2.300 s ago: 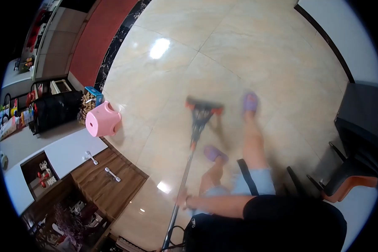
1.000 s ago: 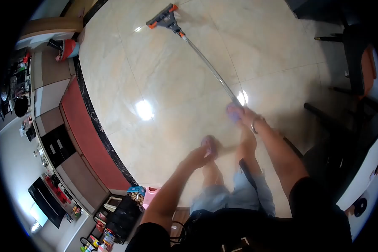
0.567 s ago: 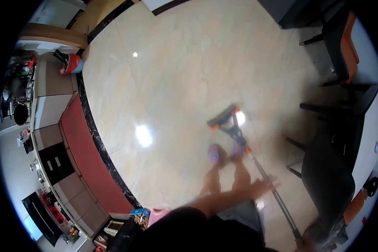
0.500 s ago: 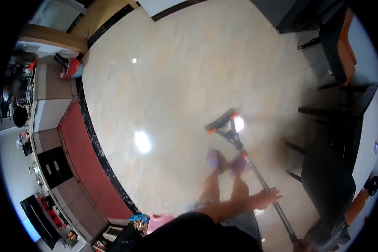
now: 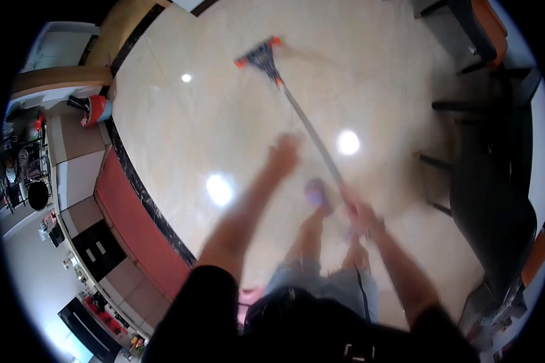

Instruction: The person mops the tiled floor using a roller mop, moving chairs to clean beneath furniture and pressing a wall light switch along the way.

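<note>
A sponge mop [image 5: 307, 124] with a grey pole and a dark head with orange ends reaches forward across the floor. Its head [image 5: 260, 55] is at the far end, near the top of the view. My right hand [image 5: 358, 213] is wrapped around the lower part of the pole, in front of my legs. Off to the left of the pole, my left hand [image 5: 284, 152] hangs in the air, apart from it. Motion smears its fingers, and nothing shows in it.
Shiny beige tiles [image 5: 181, 133] cover the floor. Kitchen cabinets [image 5: 79, 148] and a red panel [image 5: 136, 224] line the left side. A red and blue bucket [image 5: 97, 110] stands by them. To the right are dark chairs [image 5: 487, 212] and a table [image 5: 540, 145]. A slipper [image 5: 316, 195] shows on one foot.
The mop head has moved forward, away from my feet. My left hand has come off the pole and swung left. My right hand, on the pole, has moved forward from the lower right.
</note>
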The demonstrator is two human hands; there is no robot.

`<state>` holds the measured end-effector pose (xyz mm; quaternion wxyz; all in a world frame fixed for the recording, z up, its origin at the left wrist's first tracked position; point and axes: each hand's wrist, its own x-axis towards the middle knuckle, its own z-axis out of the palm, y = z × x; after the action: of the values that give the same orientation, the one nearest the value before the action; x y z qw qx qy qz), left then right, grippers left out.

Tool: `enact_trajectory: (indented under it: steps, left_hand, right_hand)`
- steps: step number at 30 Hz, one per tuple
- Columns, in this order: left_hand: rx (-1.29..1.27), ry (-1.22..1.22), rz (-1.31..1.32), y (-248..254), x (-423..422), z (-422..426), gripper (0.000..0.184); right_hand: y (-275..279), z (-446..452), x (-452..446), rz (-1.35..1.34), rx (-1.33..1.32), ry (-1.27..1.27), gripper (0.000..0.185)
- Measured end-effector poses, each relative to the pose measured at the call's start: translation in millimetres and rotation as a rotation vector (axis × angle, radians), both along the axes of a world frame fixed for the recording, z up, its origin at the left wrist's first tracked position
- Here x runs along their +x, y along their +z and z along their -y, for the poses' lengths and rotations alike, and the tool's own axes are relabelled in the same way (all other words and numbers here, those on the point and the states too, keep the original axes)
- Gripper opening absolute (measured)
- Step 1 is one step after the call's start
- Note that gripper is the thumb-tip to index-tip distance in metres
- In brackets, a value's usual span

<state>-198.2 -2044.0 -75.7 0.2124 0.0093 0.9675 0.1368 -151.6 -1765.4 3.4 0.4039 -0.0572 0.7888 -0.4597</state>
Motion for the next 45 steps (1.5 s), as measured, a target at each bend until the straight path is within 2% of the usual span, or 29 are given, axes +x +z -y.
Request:
enact_trajectory:
  steps: [1, 2, 3, 5, 6, 8, 10, 12, 13, 14, 16, 17, 18, 20, 23, 24, 26, 28, 31, 34, 35, 37, 38, 39, 40, 41, 43, 44, 45]
  left_hand:
    - [0.17, 0.177, -0.042, 22, -2, 32, 0.053]
    - [0.127, 0.235, -0.083, 39, 4, 58, 0.047]
    - [0.256, 0.361, -0.062, 72, 12, 74, 0.039]
    - [0.274, 0.408, -0.109, 98, 60, 100, 0.028]
    - [0.211, 0.433, 0.025, 99, 97, 115, 0.034]
    - [0.209, 0.31, -0.069, 96, 193, 135, 0.031]
    - [0.139, 0.572, 0.141, 130, 283, 115, 0.03]
    - [-0.071, 0.504, 0.187, 123, 406, 97, 0.032]
    - [-0.069, 0.736, 0.457, 156, 435, 64, 0.032]
    - [-0.096, 0.839, 0.459, 166, 483, 38, 0.032]
    - [0.008, 0.636, 0.678, 163, 589, 1, 0.03]
    - [0.082, 0.596, 0.756, 172, 623, -26, 0.029]
    - [0.119, 0.658, 0.799, 179, 653, -56, 0.03]
    - [0.18, 0.776, 0.848, 193, 693, -117, 0.03]
    - [0.24, 0.861, 0.813, 197, 717, -171, 0.031]
    - [0.247, 0.874, 0.776, 195, 708, -176, 0.031]
    - [0.259, 0.884, 0.715, 187, 698, -176, 0.032]
    - [0.278, 0.884, 0.651, 178, 681, -166, 0.032]
    - [0.466, 1.043, 0.564, 169, 659, -148, 0.03]
    - [0.543, 1.111, 0.465, 186, 625, -137, 0.028]
    - [0.553, 1.117, 0.473, 174, 638, -126, 0.028]
    - [0.759, 1.162, 0.503, 137, 665, -100, 0.028]
    - [0.563, 1.17, 0.618, 176, 623, -104, 0.022]
    - [0.665, 1.269, 0.565, 153, 644, -89, 0.02]
    - [0.531, 1.225, 0.622, 181, 614, -83, 0.02]
    - [0.397, 1.18, 0.667, 210, 579, -73, 0.02]
    - [0.683, 1.515, 0.583, 188, 600, -36, 0.02]
    - [0.666, 1.516, 0.503, 173, 611, -15, 0.021]
    - [0.688, 1.54, 0.459, 172, 614, 0, 0.021]
  right_hand:
    - [-10, 34, -48, 0.016, 0.198, 0.16, 0.051]
    - [-42, 55, -80, -0.203, 0.17, 0.201, 0.049]
    - [-10, 88, -129, 0.112, 0.215, 0.202, 0.049]
    - [19, 126, -175, 0.125, 0.192, 0.193, 0.051]
    - [23, 137, -186, 0.217, 0.181, 0.202, 0.054]
    - [45, 140, -175, 0.188, 0.263, 0.259, 0.054]
    - [56, 127, -154, 0.192, 0.365, 0.324, 0.058]
    - [41, 92, -119, 0.08, 0.421, 0.43, 0.062]
    - [37, 65, -99, 0.081, 0.444, 0.435, 0.063]
    - [34, 32, -73, 0.089, 0.466, 0.436, 0.063]
    - [33, -52, -15, 0.107, 0.438, 0.422, 0.064]
    - [-1, -111, 25, -0.089, 0.394, 0.456, 0.066]
    - [35, -156, 62, -0.005, 0.437, 0.447, 0.062]
    - [25, -292, 164, -0.04, 0.385, 0.44, 0.065]
    - [116, -459, 322, 0.192, 0.629, 0.395, 0.07]
    - [132, -527, 376, 0.412, 0.673, 0.366, 0.071]
    - [208, -578, 437, 0.38, 0.783, 0.482, 0.068]
    - [221, -650, 506, 0.308, 0.732, 0.493, 0.065]
    - [228, -602, 466, 0.269, 0.835, 0.463, 0.062]
    - [194, -554, 424, 0.023, 0.803, 0.487, 0.061]
    - [136, -565, 430, 0.149, 0.736, 0.384, 0.058]
    - [155, -446, 347, 0.178, 0.726, 0.381, 0.054]
    - [131, -412, 327, 0.122, 0.592, 0.34, 0.054]
    - [119, -360, 299, 0.129, 0.558, 0.337, 0.057]
    - [102, -311, 278, -0.099, 0.409, 0.316, 0.067]
    - [89, -259, 251, -0.045, 0.442, 0.289, 0.067]
    - [37, -171, 201, -0.238, 0.297, 0.285, 0.063]
    - [51, -108, 170, -0.272, 0.209, 0.148, 0.061]
    - [43, -62, 133, -0.033, 0.289, 0.05, 0.058]
